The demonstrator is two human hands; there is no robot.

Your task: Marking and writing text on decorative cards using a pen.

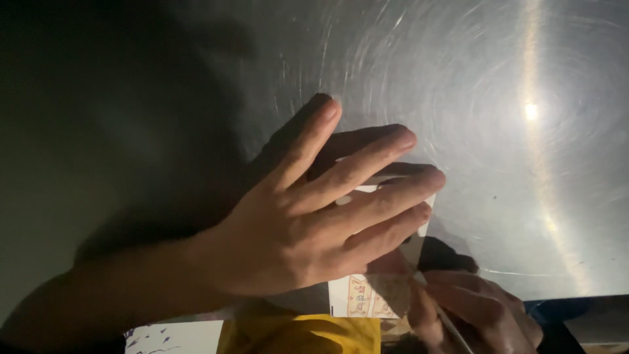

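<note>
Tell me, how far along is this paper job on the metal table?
Done so far: a white printed paper lies on the scratched metal table. In hand: the left hand presses flat on it, fingers spread, while the right hand works at its lower right edge with a thin tool, too dark to identify. What remains cannot be judged; most of the paper is hidden under the hand.
</note>
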